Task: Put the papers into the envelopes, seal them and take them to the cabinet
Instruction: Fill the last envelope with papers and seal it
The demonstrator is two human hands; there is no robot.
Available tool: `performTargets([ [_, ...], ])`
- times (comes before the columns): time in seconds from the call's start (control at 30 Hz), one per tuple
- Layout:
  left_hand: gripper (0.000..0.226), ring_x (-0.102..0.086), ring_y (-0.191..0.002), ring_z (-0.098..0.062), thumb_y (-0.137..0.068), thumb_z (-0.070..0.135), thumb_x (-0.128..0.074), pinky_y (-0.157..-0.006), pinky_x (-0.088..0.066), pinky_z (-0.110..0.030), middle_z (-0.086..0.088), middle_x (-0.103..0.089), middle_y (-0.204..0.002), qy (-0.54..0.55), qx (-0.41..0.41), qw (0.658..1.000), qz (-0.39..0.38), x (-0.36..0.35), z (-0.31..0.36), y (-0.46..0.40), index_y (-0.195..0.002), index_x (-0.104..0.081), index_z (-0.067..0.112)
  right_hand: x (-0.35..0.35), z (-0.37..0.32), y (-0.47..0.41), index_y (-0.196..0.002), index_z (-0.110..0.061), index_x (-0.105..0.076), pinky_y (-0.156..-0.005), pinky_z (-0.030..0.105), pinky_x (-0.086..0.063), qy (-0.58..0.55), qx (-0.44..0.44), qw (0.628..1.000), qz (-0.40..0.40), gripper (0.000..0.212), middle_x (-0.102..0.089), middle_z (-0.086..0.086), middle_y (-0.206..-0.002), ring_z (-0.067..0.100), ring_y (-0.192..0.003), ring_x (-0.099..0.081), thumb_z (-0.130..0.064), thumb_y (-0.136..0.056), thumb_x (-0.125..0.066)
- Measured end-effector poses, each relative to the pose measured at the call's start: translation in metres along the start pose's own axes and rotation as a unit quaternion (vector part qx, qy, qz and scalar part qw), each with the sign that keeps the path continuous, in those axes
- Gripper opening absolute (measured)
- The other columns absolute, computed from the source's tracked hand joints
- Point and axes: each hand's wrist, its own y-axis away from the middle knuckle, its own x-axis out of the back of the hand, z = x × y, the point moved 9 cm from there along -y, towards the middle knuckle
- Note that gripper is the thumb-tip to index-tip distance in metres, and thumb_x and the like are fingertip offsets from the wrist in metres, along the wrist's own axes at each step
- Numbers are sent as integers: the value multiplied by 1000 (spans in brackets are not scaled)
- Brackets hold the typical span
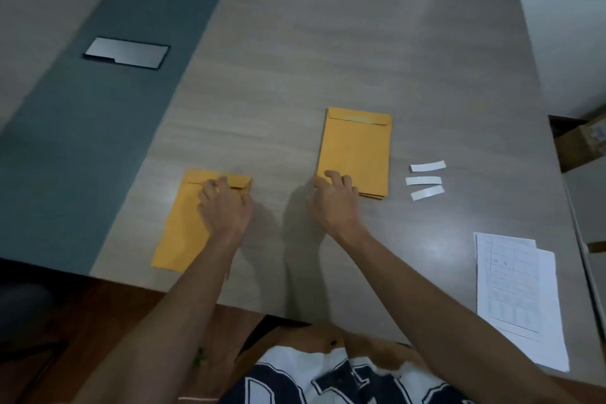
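A yellow envelope [183,226] lies flat on the grey table [295,59], near its front edge on the left. My left hand [224,203] presses down on its folded top flap with spread fingers. To the right lies a small stack of yellow envelopes [355,147]. My right hand [334,197] rests on the stack's near left corner, fingers bent against the edge. Printed white papers [515,298] lie at the table's right front. Whether the left envelope holds paper is hidden.
Three white peel-off strips [426,180] lie just right of the envelope stack. A metal cable hatch [126,52] sits in the table's dark blue-grey band at far left. A cardboard box [580,144] stands beyond the table's right edge. Wooden floor shows below the front edge.
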Motion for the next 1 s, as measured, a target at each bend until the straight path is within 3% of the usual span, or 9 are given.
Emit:
performTargets([
  [0.07, 58, -23, -142, -39, -97, 30, -52, -112, -26, -55, -20, -26, -155, -22, 28, 999, -37, -16, -30, 14, -146, -35, 5, -5, -1, 15, -127, -18, -60, -98, 44, -38, -10, 6, 1000, 5, 43, -46, 4, -142, 30, -123, -41, -41, -91, -57],
  [0.13, 57, -12, -148, -37, -101, 33, -43, -116, -19, -58, -17, -14, -162, -61, -1, 994, -87, -38, -45, 32, -151, -28, 8, -8, 4, 32, -125, -19, -60, -98, 41, -37, -44, 0, 999, 11, 42, -48, 3, -140, 28, -123, -41, -41, -90, -57],
  [0.2, 58, -11, -149, -36, -103, 37, -40, -115, -19, -58, -15, -11, -164, -91, -60, 988, -105, -55, -42, 54, -152, -27, 10, -11, 12, 49, -126, -21, -58, -99, 42, -37, -69, -9, 998, 14, 41, -48, 3, -140, 27, -125, -41, -42, -90, -57],
  [0.37, 52, -27, -146, -32, -101, 44, -46, -112, -30, -53, -10, -29, -160, -108, -251, 957, -96, -74, 9, 117, -146, -45, 18, -16, 52, 94, -127, -18, -56, -97, 38, -43, -100, -67, 992, 23, 50, -54, 3, -129, 24, -117, -45, -48, -88, -61],
  [0.53, 52, -15, -151, -22, -102, 45, -41, -119, -21, -45, 1, -14, -165, -135, -380, 902, -155, -104, 55, 171, -151, -36, 29, -20, 89, 139, -129, -17, -52, -96, 34, -46, -127, -111, 985, 39, 64, -51, 1, -121, 20, -114, -45, -53, -79, -70],
  [0.7, 52, -8, -151, -18, -102, 46, -39, -120, -15, -43, 5, -8, -165, -153, -429, 873, -173, -116, 85, 199, -151, -30, 34, -20, 115, 163, -120, -18, -55, -88, 37, -49, -129, -143, 980, 50, 44, -53, 2, -114, 22, -107, -50, -34, -82, -71],
  [0.83, 51, -20, -149, -21, -97, 42, -50, -118, -21, -43, 2, -22, -163, -128, -438, 873, -172, -112, 94, 205, -147, -43, 30, -14, 128, 170, -106, -19, -61, -78, 31, -53, -154, -158, 972, 77, 20, -60, -2, -99, 15, -91, -57, -27, -88, -64],
  [1.0, 50, -25, -147, -20, -96, 46, -49, -116, -24, -40, 3, -27, -161, -133, -454, 866, -162, -108, 94, 202, -143, -47, 31, 1, 154, 175, -91, -15, -70, -72, 29, -56, -244, -217, 934, 146, 8, -69, -2, -84, 9, -75, -63, -16, -89, -63],
])
